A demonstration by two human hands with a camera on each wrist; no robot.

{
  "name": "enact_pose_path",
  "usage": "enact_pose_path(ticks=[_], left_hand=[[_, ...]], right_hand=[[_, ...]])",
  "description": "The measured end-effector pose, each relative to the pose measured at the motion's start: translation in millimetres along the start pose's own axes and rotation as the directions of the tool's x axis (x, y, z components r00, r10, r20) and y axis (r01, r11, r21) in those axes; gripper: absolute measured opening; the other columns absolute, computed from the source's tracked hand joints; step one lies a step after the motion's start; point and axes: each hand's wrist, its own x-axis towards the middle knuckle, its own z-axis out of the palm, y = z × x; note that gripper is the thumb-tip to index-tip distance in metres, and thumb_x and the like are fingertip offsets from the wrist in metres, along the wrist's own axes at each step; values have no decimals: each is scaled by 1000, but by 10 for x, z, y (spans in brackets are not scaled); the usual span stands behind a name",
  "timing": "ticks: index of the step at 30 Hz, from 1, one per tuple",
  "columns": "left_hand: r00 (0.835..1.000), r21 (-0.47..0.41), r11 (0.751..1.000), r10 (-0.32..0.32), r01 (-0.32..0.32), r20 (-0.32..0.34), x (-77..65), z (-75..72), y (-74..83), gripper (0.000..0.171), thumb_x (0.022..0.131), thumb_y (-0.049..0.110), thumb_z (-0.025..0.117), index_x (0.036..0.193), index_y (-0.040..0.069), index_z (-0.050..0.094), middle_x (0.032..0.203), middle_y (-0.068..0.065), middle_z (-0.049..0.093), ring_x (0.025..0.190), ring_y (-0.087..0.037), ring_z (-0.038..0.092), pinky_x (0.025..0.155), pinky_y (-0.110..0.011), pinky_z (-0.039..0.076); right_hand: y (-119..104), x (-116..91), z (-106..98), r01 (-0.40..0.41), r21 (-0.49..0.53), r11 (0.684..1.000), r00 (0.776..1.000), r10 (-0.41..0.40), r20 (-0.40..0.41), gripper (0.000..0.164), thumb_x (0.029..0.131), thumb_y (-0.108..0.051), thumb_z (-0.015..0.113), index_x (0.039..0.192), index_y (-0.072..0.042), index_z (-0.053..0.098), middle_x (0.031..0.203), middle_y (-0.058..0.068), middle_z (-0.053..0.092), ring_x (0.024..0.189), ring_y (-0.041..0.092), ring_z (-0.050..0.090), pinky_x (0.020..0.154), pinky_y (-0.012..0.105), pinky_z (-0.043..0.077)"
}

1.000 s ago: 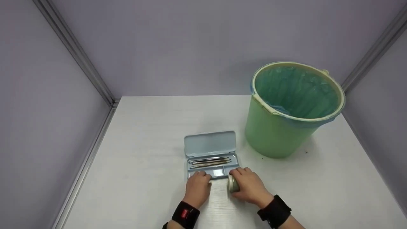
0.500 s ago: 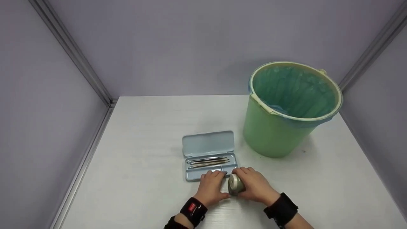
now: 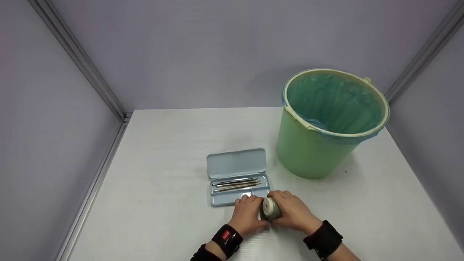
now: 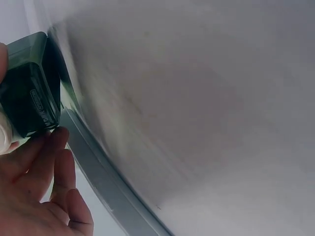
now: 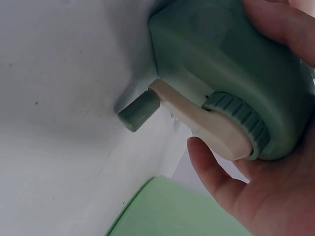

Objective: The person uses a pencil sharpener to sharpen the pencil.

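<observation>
A green crank pencil sharpener (image 3: 271,208) is between my two hands, close over the table, its round cream part turned up. My right hand (image 3: 294,214) grips its body from the right. The cream crank (image 5: 202,120) with its green knob (image 5: 140,110) shows in the right wrist view. From the left, my left hand (image 3: 247,214) holds the sharpener's other end between thumb and fingers. There, in the left wrist view, a dark see-through box (image 4: 32,93) has fingertips right at its lower edge. Just behind the hands lies an open light-blue pencil case (image 3: 236,163) with several pencils (image 3: 237,185).
A large green bin (image 3: 308,156) lined with a bluish bag stands at the right rear of the white table (image 3: 163,152). Grey panel walls (image 3: 203,54) enclose the table at the back and both sides.
My left hand has left the pencil case's front edge and moved right to take hold of the sharpener. The sharpener, in my right hand, has turned so its cream round part faces up more.
</observation>
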Motion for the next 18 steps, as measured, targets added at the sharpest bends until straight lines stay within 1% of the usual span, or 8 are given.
enact_pose_path(ticks=[3, 7, 10, 14, 18], left_hand=[[1000, 1, 1000, 2, -2, -19, 8, 19, 3, 64, 62, 45, 88, 116, 19, 66, 108, 3, 69, 95, -17, 55, 80, -33, 38], [998, 39, 999, 7, -5, -56, 23, 36, -1, 60, 61, 47, 88, 111, 21, 68, 102, 5, 70, 91, -16, 57, 78, -32, 38], [998, 60, 998, 0, 4, -68, 30, 31, 1, 57, 60, 48, 88, 106, 22, 69, 99, 6, 72, 86, -15, 57, 75, -30, 37], [998, 62, 998, -16, 19, -62, 42, 4, 13, 53, 58, 48, 90, 101, 23, 72, 93, 7, 75, 78, -13, 56, 71, -28, 34], [997, 44, 998, -33, 36, -64, 51, -26, 20, 47, 56, 45, 91, 93, 24, 73, 86, 10, 76, 72, -12, 55, 68, -27, 33]], right_hand=[[-4, 5, 6, 3, 6, 1000, 1000, -3, 2, 64, 63, -29, 90, 116, -13, 57, 109, 3, 67, 93, 21, 61, 77, 38, 51], [-7, 8, 5, 8, 6, 1000, 1000, -8, -5, 64, 63, -30, 90, 115, -13, 57, 106, 2, 67, 91, 20, 60, 77, 37, 51], [-6, 13, 5, 20, 6, 1000, 1000, -20, -9, 63, 62, -30, 90, 113, -14, 57, 105, 1, 67, 89, 19, 59, 75, 35, 50], [-18, 31, -1, 19, 18, 1000, 1000, -19, 3, 61, 62, -27, 90, 112, -15, 57, 105, -1, 67, 88, 18, 58, 73, 33, 48], [-39, 56, -10, 1, 17, 1000, 1000, -2, 24, 60, 61, -21, 88, 111, -15, 57, 107, 1, 67, 89, 19, 58, 73, 34, 47]])
